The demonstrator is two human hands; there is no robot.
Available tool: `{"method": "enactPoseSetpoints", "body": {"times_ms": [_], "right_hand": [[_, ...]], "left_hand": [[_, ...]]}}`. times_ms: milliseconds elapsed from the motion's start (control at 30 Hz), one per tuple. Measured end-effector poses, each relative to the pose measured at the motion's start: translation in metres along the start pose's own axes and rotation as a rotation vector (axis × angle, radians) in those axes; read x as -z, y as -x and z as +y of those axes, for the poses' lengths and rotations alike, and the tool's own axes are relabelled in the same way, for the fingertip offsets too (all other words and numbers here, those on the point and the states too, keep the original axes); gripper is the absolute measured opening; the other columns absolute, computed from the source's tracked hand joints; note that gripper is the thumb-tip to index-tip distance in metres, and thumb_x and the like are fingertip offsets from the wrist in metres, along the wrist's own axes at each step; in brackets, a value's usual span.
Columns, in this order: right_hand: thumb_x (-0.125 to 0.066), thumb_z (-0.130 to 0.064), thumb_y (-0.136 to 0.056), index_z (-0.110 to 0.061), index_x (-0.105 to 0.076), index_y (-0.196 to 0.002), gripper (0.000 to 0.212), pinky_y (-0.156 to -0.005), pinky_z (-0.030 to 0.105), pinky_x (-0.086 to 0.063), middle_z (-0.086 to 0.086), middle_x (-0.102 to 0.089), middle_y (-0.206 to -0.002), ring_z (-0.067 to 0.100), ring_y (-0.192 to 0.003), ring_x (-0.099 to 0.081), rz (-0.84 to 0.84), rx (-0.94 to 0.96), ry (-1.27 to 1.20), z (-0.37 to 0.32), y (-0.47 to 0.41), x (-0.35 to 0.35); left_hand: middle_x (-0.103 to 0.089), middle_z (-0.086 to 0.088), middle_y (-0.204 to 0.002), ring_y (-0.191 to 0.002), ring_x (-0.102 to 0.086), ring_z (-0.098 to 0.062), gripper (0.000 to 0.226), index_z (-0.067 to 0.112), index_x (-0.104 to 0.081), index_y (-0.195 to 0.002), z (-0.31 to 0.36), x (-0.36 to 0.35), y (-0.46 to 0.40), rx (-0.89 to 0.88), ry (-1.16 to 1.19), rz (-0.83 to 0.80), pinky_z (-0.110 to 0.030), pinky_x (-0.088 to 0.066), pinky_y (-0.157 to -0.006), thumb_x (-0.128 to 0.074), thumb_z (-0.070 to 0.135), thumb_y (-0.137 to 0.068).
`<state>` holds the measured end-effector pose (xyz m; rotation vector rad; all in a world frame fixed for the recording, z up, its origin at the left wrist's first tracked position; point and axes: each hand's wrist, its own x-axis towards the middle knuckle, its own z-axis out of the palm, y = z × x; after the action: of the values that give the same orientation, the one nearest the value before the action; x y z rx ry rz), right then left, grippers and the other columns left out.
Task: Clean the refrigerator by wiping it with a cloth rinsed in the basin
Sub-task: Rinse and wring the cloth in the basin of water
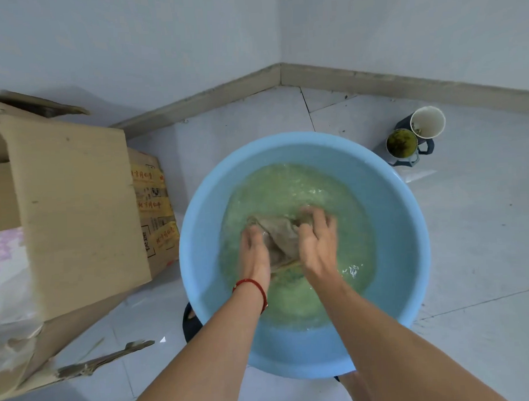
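Observation:
A round blue basin stands on the tiled floor, holding greenish, rippling water. A grey-brown cloth is bunched in the water at the basin's middle. My left hand, with a red string on its wrist, grips the cloth's left side. My right hand grips its right side, fingers curled over the fabric. Both hands are partly under the water. The refrigerator is not in view.
A large open cardboard box sits on the floor to the left, close to the basin. Two cups stand at the back right, one holding green matter. The walls meet in a corner behind the basin. A dark slipper shows at the basin's near-left edge.

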<state>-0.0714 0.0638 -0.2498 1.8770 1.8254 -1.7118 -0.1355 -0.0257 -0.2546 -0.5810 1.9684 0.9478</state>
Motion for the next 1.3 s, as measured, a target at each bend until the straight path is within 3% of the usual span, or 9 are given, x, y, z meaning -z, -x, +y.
{"method": "enactPoseSetpoints", "body": {"times_ms": [133, 333, 533, 633, 733, 933, 1033, 1167, 1300], "right_hand": [[-0.060, -0.052, -0.080, -0.031, -0.073, -0.097, 0.031, -0.094, 0.048, -0.058, -0.002, -0.076, -0.097, 0.023, -0.099, -0.070, -0.067, -0.242, -0.350, -0.022, 0.022, -0.013], [-0.035, -0.071, -0.100, -0.014, -0.069, -0.106, 0.067, -0.086, 0.043, -0.050, 0.019, -0.072, -0.108, 0.042, -0.105, -0.067, -0.078, 0.025, 0.643, -0.016, -0.006, -0.003], [-0.041, -0.044, -0.099, -0.014, -0.055, -0.117, 0.038, -0.093, 0.055, -0.041, 0.018, -0.050, -0.119, 0.037, -0.111, -0.047, 0.229, 0.284, 1.071, 0.007, -0.023, 0.012], [-0.044, -0.045, -0.101, -0.023, -0.054, -0.123, 0.033, -0.098, 0.054, -0.043, 0.014, -0.045, -0.128, 0.036, -0.117, -0.044, 0.118, 0.162, 0.749, 0.019, -0.010, 0.004], [-0.055, -0.034, -0.095, -0.023, -0.065, -0.118, 0.027, -0.097, 0.040, -0.047, 0.010, -0.063, -0.117, 0.031, -0.110, -0.058, 0.006, 0.073, 0.187, 0.007, 0.012, -0.015], [-0.062, -0.040, -0.090, -0.019, -0.072, -0.098, 0.024, -0.079, 0.036, -0.056, 0.008, -0.074, -0.086, 0.034, -0.086, -0.067, 0.022, 0.030, 0.160, -0.014, 0.024, -0.015], [-0.047, -0.059, -0.100, -0.017, -0.070, -0.104, 0.048, -0.083, 0.043, -0.053, 0.020, -0.073, -0.100, 0.043, -0.096, -0.068, -0.036, 0.102, 0.530, -0.007, -0.001, -0.001], [-0.035, -0.044, -0.107, -0.014, -0.060, -0.105, 0.039, -0.074, 0.046, -0.051, 0.014, -0.064, -0.105, 0.040, -0.096, -0.065, 0.099, 0.431, 0.904, 0.002, -0.025, 0.019], [-0.043, -0.047, -0.100, -0.023, -0.055, -0.121, 0.034, -0.098, 0.056, -0.038, 0.016, -0.047, -0.137, 0.041, -0.125, -0.045, 0.229, 0.341, 0.972, 0.024, -0.013, 0.021]], "left_hand": [[-0.078, -0.005, -0.099, -0.094, -0.074, -0.030, 0.068, 0.023, -0.074, -0.099, 0.010, -0.021, -0.007, 0.174, 0.153, -0.079, -0.053, -0.060, -0.091, -0.051, 0.081, -0.073], [-0.077, -0.009, -0.093, -0.090, -0.075, -0.029, 0.065, 0.016, -0.067, -0.080, 0.004, -0.008, 0.000, 0.086, -0.059, -0.043, -0.047, -0.061, -0.088, -0.060, 0.080, -0.075], [-0.064, -0.002, -0.100, -0.096, -0.065, -0.030, 0.033, 0.019, -0.058, -0.109, 0.002, 0.019, 0.015, -0.182, -0.303, 0.249, -0.035, -0.049, -0.085, -0.057, 0.050, -0.098], [-0.043, 0.002, -0.117, -0.106, -0.055, -0.023, 0.034, 0.039, -0.049, -0.137, -0.001, 0.006, 0.016, -0.146, -0.344, 0.135, -0.038, -0.042, -0.099, -0.037, 0.044, -0.106], [-0.064, -0.002, -0.113, -0.110, -0.064, -0.030, 0.039, 0.031, -0.058, -0.113, 0.000, -0.016, 0.004, 0.011, -0.071, 0.009, -0.044, -0.050, -0.102, -0.034, 0.059, -0.100], [-0.069, -0.006, -0.080, -0.067, -0.069, -0.027, 0.036, 0.016, -0.069, -0.077, 0.003, -0.021, 0.000, 0.215, 0.122, -0.139, -0.032, -0.054, -0.058, -0.059, 0.046, -0.095], [-0.075, -0.005, -0.094, -0.085, -0.076, -0.034, 0.050, 0.015, -0.068, -0.094, -0.001, -0.017, 0.015, 0.144, -0.035, -0.107, -0.033, -0.059, -0.052, -0.053, 0.063, -0.096], [-0.074, -0.006, -0.105, -0.093, -0.071, -0.030, 0.032, 0.024, -0.064, -0.093, 0.002, -0.002, 0.026, 0.025, 0.007, -0.024, -0.026, -0.050, -0.050, -0.069, 0.055, -0.088], [-0.037, -0.006, -0.144, -0.115, -0.056, -0.037, 0.030, 0.025, -0.064, -0.117, 0.000, 0.006, 0.013, 0.002, -0.112, 0.126, -0.051, -0.059, -0.091, -0.047, 0.042, -0.098]]}}
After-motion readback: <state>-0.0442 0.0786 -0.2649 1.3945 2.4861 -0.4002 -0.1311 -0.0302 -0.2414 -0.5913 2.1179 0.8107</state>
